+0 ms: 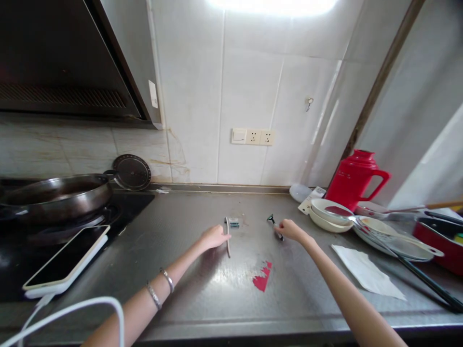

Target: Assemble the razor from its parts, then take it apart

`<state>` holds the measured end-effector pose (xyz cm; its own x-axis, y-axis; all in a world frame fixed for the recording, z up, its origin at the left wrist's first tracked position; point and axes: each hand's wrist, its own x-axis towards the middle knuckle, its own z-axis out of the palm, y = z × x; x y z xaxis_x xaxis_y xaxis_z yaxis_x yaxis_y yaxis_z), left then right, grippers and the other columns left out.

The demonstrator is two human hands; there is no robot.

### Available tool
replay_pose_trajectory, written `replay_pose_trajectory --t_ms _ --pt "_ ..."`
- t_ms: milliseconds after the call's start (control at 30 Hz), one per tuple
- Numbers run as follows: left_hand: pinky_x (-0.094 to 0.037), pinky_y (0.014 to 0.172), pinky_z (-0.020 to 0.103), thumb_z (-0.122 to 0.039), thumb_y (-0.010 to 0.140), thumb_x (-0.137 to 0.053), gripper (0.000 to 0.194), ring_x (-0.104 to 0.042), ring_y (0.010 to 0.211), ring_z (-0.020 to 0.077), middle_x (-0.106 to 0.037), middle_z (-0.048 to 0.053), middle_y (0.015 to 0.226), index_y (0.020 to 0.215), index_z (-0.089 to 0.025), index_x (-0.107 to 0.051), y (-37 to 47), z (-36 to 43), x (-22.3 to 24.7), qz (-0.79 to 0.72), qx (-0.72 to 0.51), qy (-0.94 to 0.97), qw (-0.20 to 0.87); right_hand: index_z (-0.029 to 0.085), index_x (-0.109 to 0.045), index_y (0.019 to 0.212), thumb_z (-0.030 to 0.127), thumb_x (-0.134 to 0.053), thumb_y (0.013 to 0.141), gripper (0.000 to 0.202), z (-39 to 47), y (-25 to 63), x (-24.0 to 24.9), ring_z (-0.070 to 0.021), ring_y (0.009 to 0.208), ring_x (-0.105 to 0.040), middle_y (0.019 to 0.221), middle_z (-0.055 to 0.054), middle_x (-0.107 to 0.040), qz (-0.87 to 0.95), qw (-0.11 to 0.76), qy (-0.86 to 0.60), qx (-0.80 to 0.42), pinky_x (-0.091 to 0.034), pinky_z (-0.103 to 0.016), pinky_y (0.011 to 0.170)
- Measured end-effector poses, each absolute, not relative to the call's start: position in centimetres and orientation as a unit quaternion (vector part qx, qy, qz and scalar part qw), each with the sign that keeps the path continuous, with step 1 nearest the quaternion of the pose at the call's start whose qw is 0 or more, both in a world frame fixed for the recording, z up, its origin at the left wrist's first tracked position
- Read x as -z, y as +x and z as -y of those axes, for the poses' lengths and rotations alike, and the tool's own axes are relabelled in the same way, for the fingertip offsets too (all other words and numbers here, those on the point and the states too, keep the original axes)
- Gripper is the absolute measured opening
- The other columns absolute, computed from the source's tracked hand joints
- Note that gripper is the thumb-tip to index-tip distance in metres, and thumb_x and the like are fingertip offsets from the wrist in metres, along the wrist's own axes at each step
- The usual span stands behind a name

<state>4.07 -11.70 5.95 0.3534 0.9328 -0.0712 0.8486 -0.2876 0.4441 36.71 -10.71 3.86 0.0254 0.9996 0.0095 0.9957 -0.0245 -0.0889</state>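
My left hand (pixel 214 236) is closed, its fingers pinching a thin pale stick (pixel 228 248) that points away from me over the steel counter (pixel 188 299). Just beyond it lies a small flat piece with blue-green strips (pixel 234 224), too small to name surely. In my right hand (pixel 289 229) is a razor (pixel 271 220), gripped by its handle with the dark head tilted up to the left. A torn piece of red paper (pixel 261 281) rests on the counter between my forearms, touched by neither hand.
Left, a pan (pixel 65 190) sits on the black cooktop near a phone (pixel 68 260) with a white cable (pixel 87 302). To the right stand bowls (pixel 327 224), a red thermos (pixel 352 178), a plate with utensils, a white napkin (pixel 367 272) and a red pot (pixel 436 246).
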Motion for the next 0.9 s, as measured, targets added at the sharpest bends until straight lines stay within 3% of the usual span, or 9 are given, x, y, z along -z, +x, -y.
replay_pose_trajectory --t_ms 133,367,700,900 --pt "-0.042 0.060 0.026 -0.042 0.074 -0.046 0.033 -0.063 0.078 0.0228 -0.067 0.012 0.082 0.076 -0.015 -0.065 5.1 11.8 -6.0 -0.585 -0.066 0.797 0.130 0.010 -0.069 0.067 0.034 -0.048 0.079 0.034 11.0 36.7 -4.0 -0.0140 0.058 -0.057 0.066 -0.012 -0.066 0.698 0.021 -0.715 -0.040 -0.029 -0.022 0.049" --pt "-0.045 0.069 0.028 -0.035 0.077 -0.045 0.030 -0.062 0.091 0.0245 -0.066 0.014 0.096 0.088 -0.016 -0.065 6.0 12.6 -5.5 -0.611 -0.044 0.784 0.100 0.012 -0.070 0.069 0.037 -0.046 0.080 0.036 11.5 36.3 -4.4 -0.0164 0.063 -0.061 0.068 -0.012 -0.068 0.694 0.016 -0.718 -0.052 -0.033 -0.022 0.052" --pt "-0.046 0.073 0.029 -0.024 0.079 -0.043 0.026 -0.062 0.090 0.0235 -0.066 0.015 0.095 0.090 -0.013 -0.064 6.4 13.0 -5.2 -0.594 -0.067 0.797 0.091 0.014 -0.068 0.070 0.041 -0.041 0.083 0.040 12.4 35.1 -6.5 -0.0180 0.068 -0.061 0.074 -0.013 -0.067 0.679 0.060 -0.731 -0.009 -0.032 -0.023 0.054" --pt "-0.045 0.073 0.032 -0.026 0.083 -0.036 0.031 -0.062 0.087 0.0250 -0.066 0.017 0.091 0.086 -0.012 -0.065 7.3 13.4 -6.2 -0.564 -0.102 0.816 0.081 0.013 -0.065 0.062 0.037 -0.044 0.081 0.038 12.8 31.7 -8.0 -0.0141 0.059 -0.057 0.060 -0.008 -0.064 0.714 0.132 -0.686 -0.043 -0.032 -0.020 0.052"
